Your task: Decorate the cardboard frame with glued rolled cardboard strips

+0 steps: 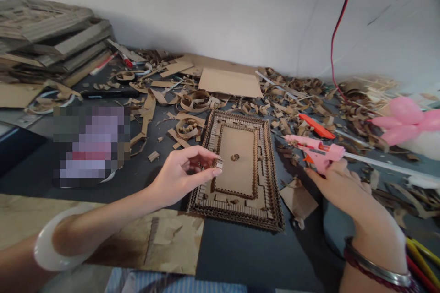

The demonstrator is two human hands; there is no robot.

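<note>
Hands: we count two, both ours, above one dark table.
Left hand: we pinch one small cardboard roll between thumb and fingers of the left hand, over the left side of the frame.
Right hand: we wrap the right hand around the handle of one pink glue gun, just right of the frame; its nozzle points left, and one white glue stick juts from its back.
Cardboard frame: we see one frame lying flat between our hands, with toothed strips along its borders.
Inside the frame: one small coil rests near the middle of the bare inner panel.
Cutter: one, orange-red, lying beyond the glue gun.
Balloons: we see pink ones bunched at the right edge; we cannot count them surely.
Stack: one pile of cardboard shapes at the far left.
Scraps: more curled strips than we can count, strewn behind the frame.
Bangles: one white on our left arm.
</note>
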